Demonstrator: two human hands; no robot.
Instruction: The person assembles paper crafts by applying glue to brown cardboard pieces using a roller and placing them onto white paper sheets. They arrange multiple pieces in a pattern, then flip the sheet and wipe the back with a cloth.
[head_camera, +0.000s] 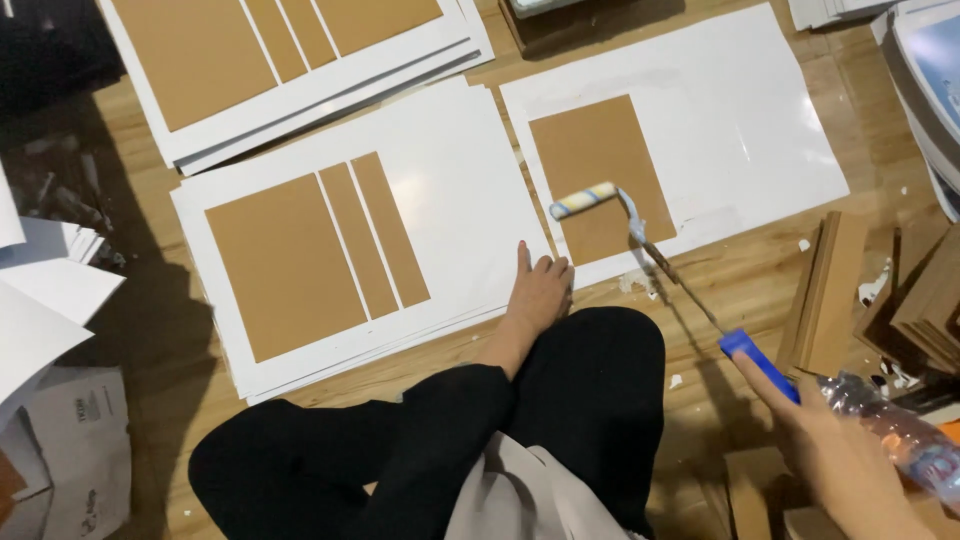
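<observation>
My right hand (835, 450) grips the blue handle (760, 365) of a small glue roller at the lower right. Its thin metal arm runs up and left to the striped roller head (583, 200). The head rests on the upper left part of a brown cardboard rectangle (610, 200) lying on a white sheet (740, 120). My left hand is out of sight. My crossed legs in black trousers (450, 430) fill the bottom middle, and one bare foot (540, 292) touches the edge of a sheet stack.
A stack of white sheets (470, 180) carrying three brown cardboard pieces lies left of centre, and another such stack (300, 60) sits behind it. Brown boards (830, 290) stand at the right. A plastic bottle (900, 430) lies by my hand. A box (80, 440) sits lower left.
</observation>
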